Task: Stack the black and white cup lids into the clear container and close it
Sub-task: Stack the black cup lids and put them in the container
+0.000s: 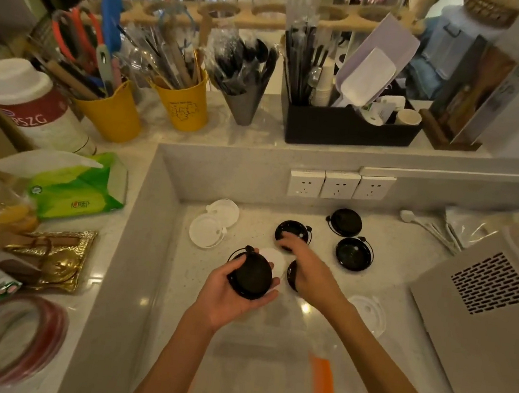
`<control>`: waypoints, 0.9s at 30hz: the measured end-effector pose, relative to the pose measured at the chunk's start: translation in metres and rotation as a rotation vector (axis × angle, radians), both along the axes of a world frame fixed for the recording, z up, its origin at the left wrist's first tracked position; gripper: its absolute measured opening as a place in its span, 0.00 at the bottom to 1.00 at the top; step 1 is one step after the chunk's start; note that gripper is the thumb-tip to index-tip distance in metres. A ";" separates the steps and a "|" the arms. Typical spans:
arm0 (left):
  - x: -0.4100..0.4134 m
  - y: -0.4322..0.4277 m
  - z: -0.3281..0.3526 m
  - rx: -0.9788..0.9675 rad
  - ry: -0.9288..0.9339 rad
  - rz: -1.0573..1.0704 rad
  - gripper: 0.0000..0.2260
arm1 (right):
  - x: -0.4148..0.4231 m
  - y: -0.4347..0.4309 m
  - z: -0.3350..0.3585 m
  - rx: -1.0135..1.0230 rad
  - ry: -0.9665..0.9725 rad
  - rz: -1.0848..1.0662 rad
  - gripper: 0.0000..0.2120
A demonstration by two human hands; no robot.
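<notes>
My left hand is shut on a black cup lid, held palm up over the counter. My right hand reaches forward, fingertips touching a black lid that lies on the counter. Another black lid peeks out from under my right palm, and a white lid lies between my hands. Two more black lids sit farther right. Two white lids rest at the left. A clear container with orange clips stands near me, under my forearms.
A clear lid lies beside a grey appliance on the right. Wall sockets are set in the back ledge. The raised counter at left holds a tissue pack, yellow utensil cups and tape rolls.
</notes>
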State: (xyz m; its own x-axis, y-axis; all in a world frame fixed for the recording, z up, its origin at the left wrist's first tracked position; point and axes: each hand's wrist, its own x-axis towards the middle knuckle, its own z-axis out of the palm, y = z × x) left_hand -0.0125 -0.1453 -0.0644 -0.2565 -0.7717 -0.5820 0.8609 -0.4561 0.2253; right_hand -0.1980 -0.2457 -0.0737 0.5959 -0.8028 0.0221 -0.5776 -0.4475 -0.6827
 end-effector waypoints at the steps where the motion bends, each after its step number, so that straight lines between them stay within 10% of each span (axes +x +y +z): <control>1: 0.000 -0.001 -0.002 0.001 -0.003 0.026 0.26 | 0.000 -0.008 -0.007 -0.057 0.042 -0.120 0.33; 6: 0.005 0.001 -0.008 -0.048 0.037 0.077 0.18 | -0.004 -0.022 -0.053 0.192 0.725 -0.099 0.43; 9: 0.009 0.003 -0.011 -0.076 0.046 0.094 0.19 | -0.007 -0.018 -0.062 0.154 0.760 -0.068 0.41; 12: 0.012 0.002 -0.009 -0.061 0.027 0.103 0.21 | -0.009 -0.018 -0.053 0.296 0.474 -0.117 0.37; 20: -0.004 -0.013 0.006 -0.040 -0.236 0.053 0.17 | -0.013 0.011 -0.004 1.112 -1.073 -0.457 0.20; 24: -0.024 -0.013 0.011 -0.137 -0.343 -0.008 0.23 | -0.003 0.036 0.000 1.033 -1.167 -0.551 0.22; 27: -0.028 -0.010 0.018 -0.210 -0.432 0.015 0.22 | 0.007 0.054 0.002 0.804 -0.784 -0.539 0.15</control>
